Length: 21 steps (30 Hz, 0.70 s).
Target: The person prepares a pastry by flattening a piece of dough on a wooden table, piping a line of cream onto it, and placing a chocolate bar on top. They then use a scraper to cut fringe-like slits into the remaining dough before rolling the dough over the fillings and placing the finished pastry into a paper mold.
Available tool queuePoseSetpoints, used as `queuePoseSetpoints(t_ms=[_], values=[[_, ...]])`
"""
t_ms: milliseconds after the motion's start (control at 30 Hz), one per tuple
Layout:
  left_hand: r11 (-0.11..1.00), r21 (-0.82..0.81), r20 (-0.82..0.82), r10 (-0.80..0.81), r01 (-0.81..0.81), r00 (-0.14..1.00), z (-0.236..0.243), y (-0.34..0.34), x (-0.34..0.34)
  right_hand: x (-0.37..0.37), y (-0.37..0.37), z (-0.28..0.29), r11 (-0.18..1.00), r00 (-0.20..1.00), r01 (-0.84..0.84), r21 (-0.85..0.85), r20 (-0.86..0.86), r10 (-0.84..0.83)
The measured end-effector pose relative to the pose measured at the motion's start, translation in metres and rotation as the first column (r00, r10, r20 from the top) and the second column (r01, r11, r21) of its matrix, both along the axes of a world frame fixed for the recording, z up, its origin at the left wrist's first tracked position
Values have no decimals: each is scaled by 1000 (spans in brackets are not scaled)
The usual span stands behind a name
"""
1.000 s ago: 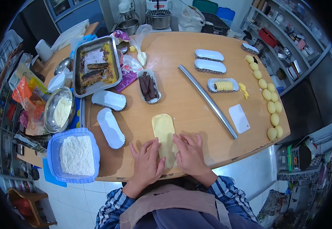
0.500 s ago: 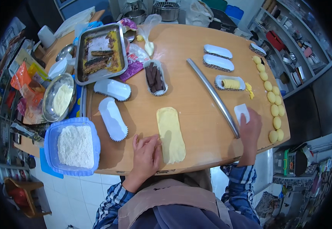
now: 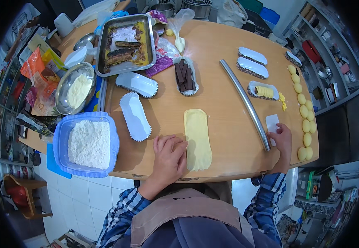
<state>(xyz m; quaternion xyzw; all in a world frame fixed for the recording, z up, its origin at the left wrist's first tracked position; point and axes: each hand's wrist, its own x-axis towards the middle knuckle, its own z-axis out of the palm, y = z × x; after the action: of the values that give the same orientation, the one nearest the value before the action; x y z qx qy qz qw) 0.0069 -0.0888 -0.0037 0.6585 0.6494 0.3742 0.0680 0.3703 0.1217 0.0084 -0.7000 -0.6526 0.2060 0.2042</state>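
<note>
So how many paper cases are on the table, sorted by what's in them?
Empty paper cases: 5
Case with chocolate pieces: 1
Case with a yellow roll: 1
Total: 7

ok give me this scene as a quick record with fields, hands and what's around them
surface: wooden table
left hand: flat on the table, fingers at the left edge of the dough strip
right hand: on the white scraper, beside the metal rod
near left: empty paper liner, blue tub of flour
near right: row of dough balls
centre: liner of chocolate sticks
far: baking tray, metal bowl
</note>
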Motion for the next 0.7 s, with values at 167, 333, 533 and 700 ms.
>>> queuePoseSetpoints(t_ms=[167, 333, 533, 700], values=[[997, -65, 21, -28, 29, 999, 18, 15, -6, 1, 4, -1, 1000, 1000, 16, -14, 3, -16], [992, -108, -62, -76, 69, 995, 30, 47, -18, 16, 8, -15, 985, 996, 7, 171, 91, -22], [981, -192, -63, -36, 24, 997, 13, 55, -21, -1, 1, 4, 996, 997, 12, 83, -79, -6], [986, -163, -12, -31, 29, 999, 8, 57, -24, 12, 10, -5, 998, 978, 57, -16, -199, -59]])
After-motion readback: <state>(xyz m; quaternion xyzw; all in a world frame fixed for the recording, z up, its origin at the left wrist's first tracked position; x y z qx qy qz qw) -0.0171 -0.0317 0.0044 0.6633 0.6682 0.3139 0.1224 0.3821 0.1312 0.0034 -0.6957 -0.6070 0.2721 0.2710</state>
